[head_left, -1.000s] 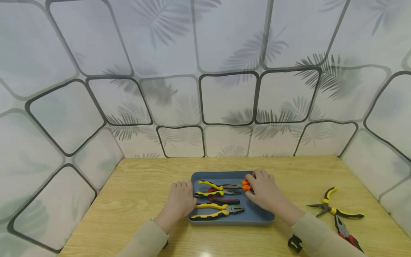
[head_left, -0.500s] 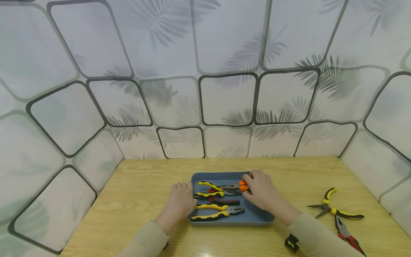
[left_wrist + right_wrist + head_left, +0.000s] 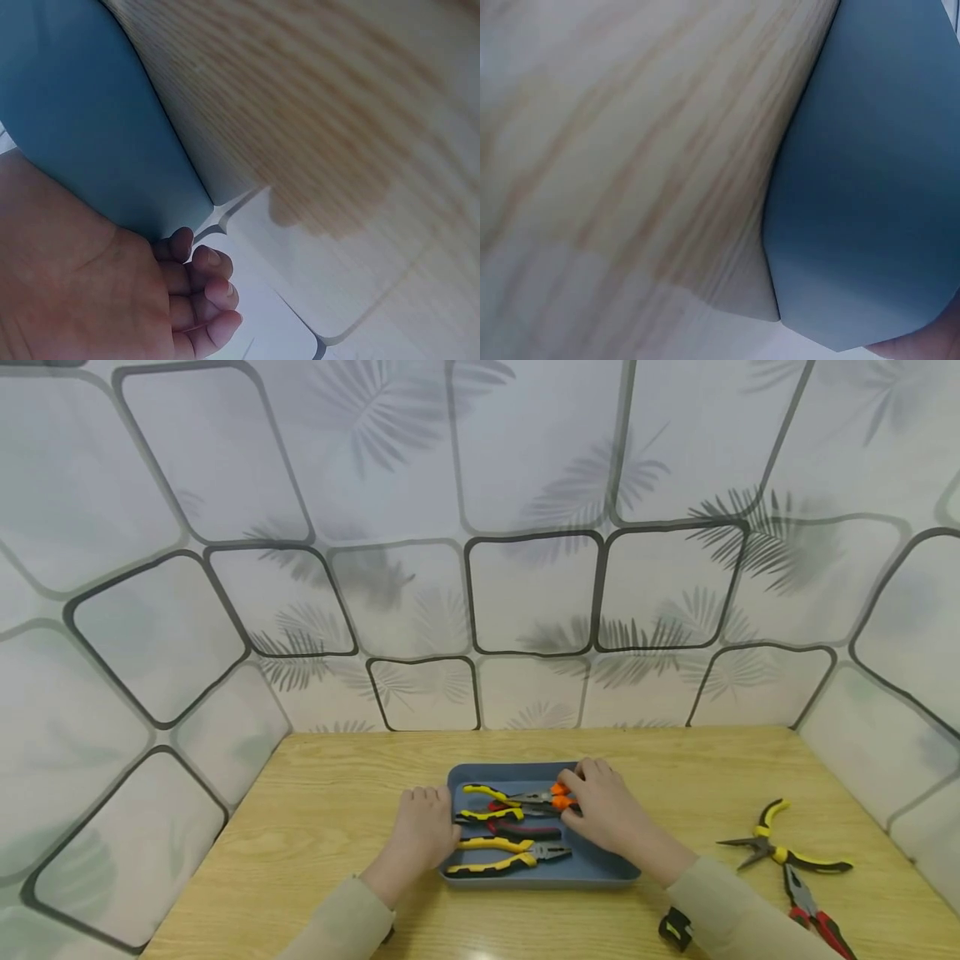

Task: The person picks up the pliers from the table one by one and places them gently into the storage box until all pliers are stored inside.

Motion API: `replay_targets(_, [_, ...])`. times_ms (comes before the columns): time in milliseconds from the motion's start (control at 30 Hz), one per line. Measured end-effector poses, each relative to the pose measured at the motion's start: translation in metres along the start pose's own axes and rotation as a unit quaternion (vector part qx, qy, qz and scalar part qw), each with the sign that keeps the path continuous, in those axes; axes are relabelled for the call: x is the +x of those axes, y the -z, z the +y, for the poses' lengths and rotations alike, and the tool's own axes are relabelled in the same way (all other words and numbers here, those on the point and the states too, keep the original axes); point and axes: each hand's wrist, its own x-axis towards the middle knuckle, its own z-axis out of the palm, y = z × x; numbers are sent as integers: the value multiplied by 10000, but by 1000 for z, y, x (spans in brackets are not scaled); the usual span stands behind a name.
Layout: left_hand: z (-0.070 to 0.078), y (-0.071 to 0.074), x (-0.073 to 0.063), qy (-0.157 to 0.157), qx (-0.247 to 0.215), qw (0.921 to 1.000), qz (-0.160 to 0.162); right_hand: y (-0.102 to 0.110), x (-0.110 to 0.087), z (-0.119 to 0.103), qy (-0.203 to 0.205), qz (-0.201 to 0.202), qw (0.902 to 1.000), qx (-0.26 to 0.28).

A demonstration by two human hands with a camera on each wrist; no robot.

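The right hand (image 3: 603, 802) holds the orange-handled pliers (image 3: 542, 796) at the far right inside the blue-grey tray (image 3: 543, 883), its fingers bent down over the orange grips with little gap between fingers and thumb. The left hand (image 3: 423, 827) grips the tray's left wall, its fingers loosely curled along the outside and the thumb seemingly over the rim.

The step in hand looks like arranging pliers in the tray while the left hand steadies it. The next move probably calls for a gentle release of the orange grips once the nose sits well among the far yellow-handled pliers (image 3: 495, 815), without dragging them or the dark red-handled tool (image 3: 528, 832) along. The near yellow-and-black pliers (image 3: 534, 850) lie apart from the right hand. On the desk (image 3: 360, 793), to the right, are the spread long-nose pliers (image 3: 763, 843) and the red-and-black pliers (image 3: 805, 902), cut off at the near edge.

The right hand covers the orange grips' ends, and the overlapping tools hide which head belongs to which handles. The right wrist view shows mostly the tray's outer wall, so that hand's fingertips cannot be checked there.
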Motion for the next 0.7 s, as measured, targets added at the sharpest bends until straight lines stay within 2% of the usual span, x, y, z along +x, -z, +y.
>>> replay_targets(300, [1,3,-1,2,69,9999,-79,-3,4,0,432,394,9982,-141])
replay_targets(467, [0,2,-2,19,31,10000,-20,-3,11,0,498,708,9962,-127])
replay_targets(700, [1,4,-2,-6,59,10000,-2,1,11,-1,454,612,9966,-298])
